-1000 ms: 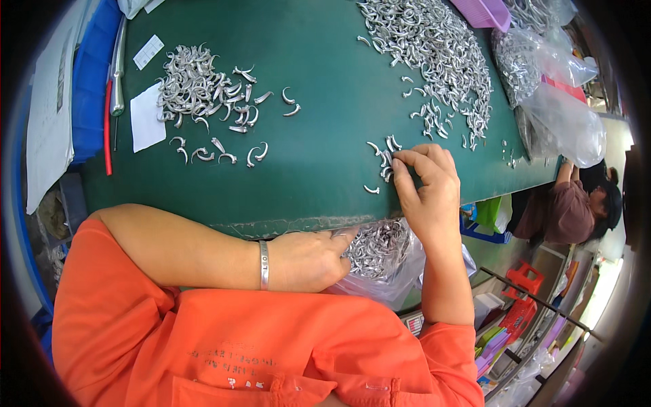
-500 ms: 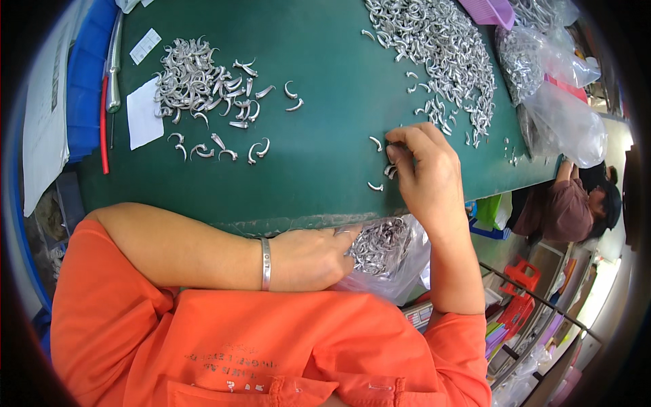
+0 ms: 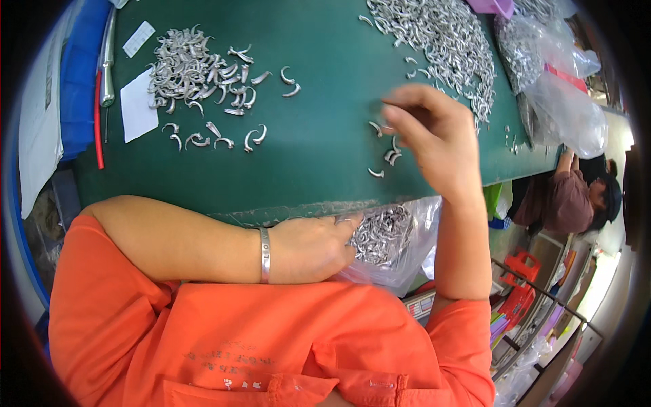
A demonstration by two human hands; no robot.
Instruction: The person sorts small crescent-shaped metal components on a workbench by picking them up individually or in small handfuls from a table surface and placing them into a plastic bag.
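My right hand [image 3: 437,139] is raised over the green table, slightly blurred. Its thumb and index fingertip come together in a pinch; what they hold, if anything, I cannot make out. Below its fingers lie a few small silver curved metal pieces [image 3: 392,157], hook- or claw-shaped. At the table's near edge my left hand [image 3: 315,247], with a metal bangle at the wrist, grips the rim of a clear plastic bag [image 3: 386,275] full of such pieces. Its fingertips are partly hidden against the bag. A heap of curved pieces [image 3: 183,68] lies at left, a larger heap [image 3: 441,44] at far right.
White paper slips [image 3: 139,108] lie beside the left heap. A blue bin [image 3: 85,81], a metal-handled tool [image 3: 107,81] and a red rod [image 3: 98,122] line the left edge. Filled plastic bags [image 3: 563,115] crowd the right side. Beyond them another person [image 3: 566,200] is visible.
My right hand has lifted away from the loose pieces, up and to the right. More pieces now show beneath it. My left hand stays at the bag while the view shifts slightly.
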